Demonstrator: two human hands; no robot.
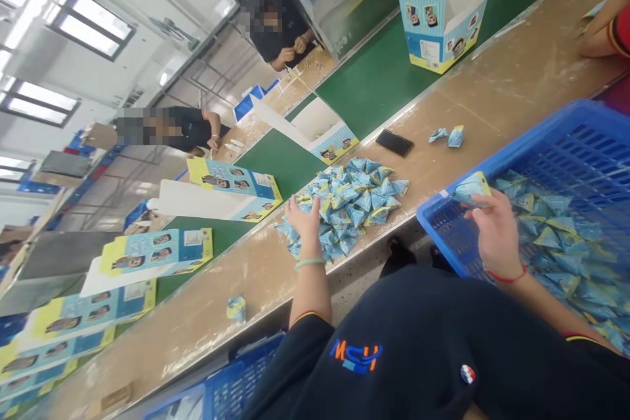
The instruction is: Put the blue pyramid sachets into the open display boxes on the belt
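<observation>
My left hand (304, 221) rests on the near edge of a heap of small blue and yellow triangular packets (347, 203) on the worn wooden bench; its fingers are spread over them. My right hand (495, 230) is closed on one such packet (470, 188), held above the blue plastic crate (541, 144). Many more packets (566, 236) lie in that crate. My dark shirt fills the bottom of the view.
A black phone (394, 142) and two loose packets (447, 136) lie on the bench. Printed display boxes (438, 6) stand and lie along the green belt (374, 79). Other people work at the far side; an arm (603, 29) rests at the right. Another blue crate (231, 387) sits below.
</observation>
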